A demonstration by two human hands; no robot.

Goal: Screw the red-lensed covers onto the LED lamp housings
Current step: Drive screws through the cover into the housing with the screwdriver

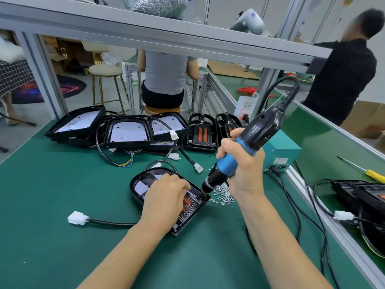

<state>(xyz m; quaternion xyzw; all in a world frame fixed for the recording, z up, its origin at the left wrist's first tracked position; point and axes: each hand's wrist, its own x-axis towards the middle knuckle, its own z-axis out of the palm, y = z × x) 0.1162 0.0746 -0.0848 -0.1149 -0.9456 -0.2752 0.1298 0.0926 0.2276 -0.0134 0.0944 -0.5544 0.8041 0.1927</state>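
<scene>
A black LED lamp housing (141, 184) lies on the green mat in front of me, with a black red-lensed cover (191, 209) set on its near end. My left hand (166, 199) presses down on the cover, fingers curled over the red lenses. My right hand (239, 163) grips a blue and black electric screwdriver (245, 142), tilted, its bit down in the cover's far right corner (201, 192). A small heap of loose silver screws (224, 193) lies just right of the cover. The housing's cable ends in a white connector (77, 218) at the left.
Several open housings with white LED boards (127, 132) and two covered lamps (201, 136) are stacked at the back. A teal power box (285, 149) sits right. A yellow screwdriver (373, 175) and another lamp (362, 197) lie past the aluminium rail. Two people are behind the bench.
</scene>
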